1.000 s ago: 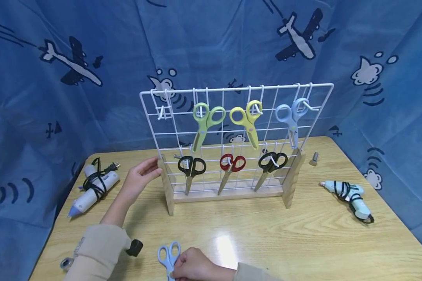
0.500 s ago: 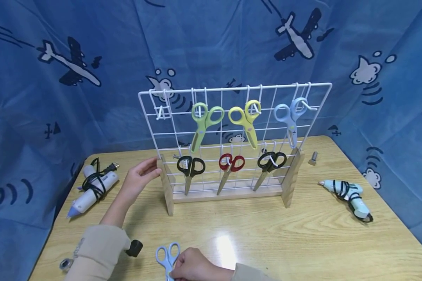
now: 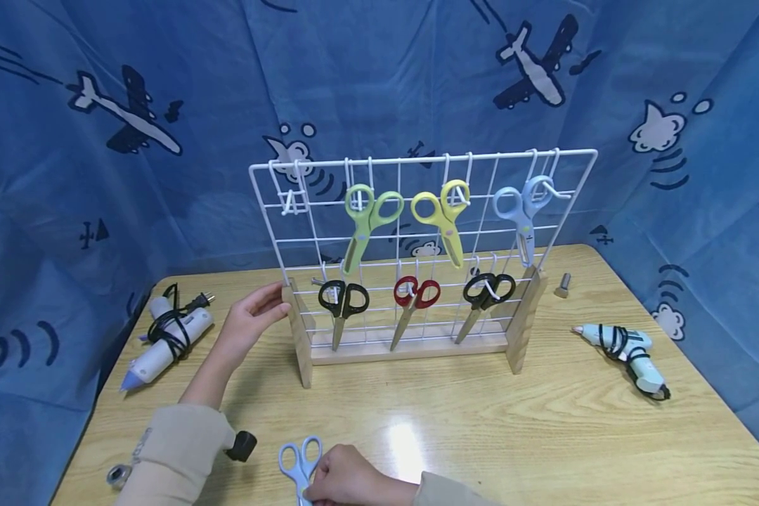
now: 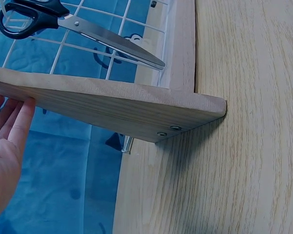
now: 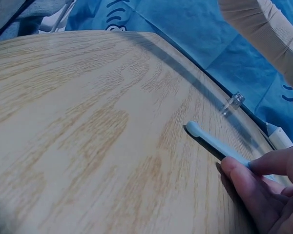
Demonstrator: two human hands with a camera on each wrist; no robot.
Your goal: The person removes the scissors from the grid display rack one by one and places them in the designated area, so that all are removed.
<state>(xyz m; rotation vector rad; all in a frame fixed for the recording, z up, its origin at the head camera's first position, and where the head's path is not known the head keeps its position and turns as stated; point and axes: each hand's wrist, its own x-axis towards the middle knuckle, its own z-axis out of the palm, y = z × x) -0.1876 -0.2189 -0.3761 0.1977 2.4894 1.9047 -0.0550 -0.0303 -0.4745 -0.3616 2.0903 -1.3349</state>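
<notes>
My left hand [image 3: 249, 320] holds the left wooden upright [image 3: 300, 344] of a white wire rack [image 3: 426, 162]. In the left wrist view its fingertips [image 4: 27, 107] touch the upright's outer side. Near the table's front, my right hand [image 3: 348, 474] pinches a pair of light blue scissors [image 3: 300, 469] by the blades, handles pointing away; the blade part is mostly hidden by the fingers. On the rack's upper row hang green scissors [image 3: 362, 235], yellow scissors [image 3: 449, 232] and blue scissors [image 3: 523, 218]. Below hang black scissors [image 3: 339, 309], red scissors [image 3: 411, 302] and another black pair [image 3: 481, 299].
An unoccupied hook [image 3: 291, 202] is at the rack's upper left. A white glue gun [image 3: 171, 344] with a wrapped cord lies left, a pale green one [image 3: 629, 355] right. A bolt [image 3: 564, 285] stands behind right; a metal nut [image 3: 119, 476] lies front left.
</notes>
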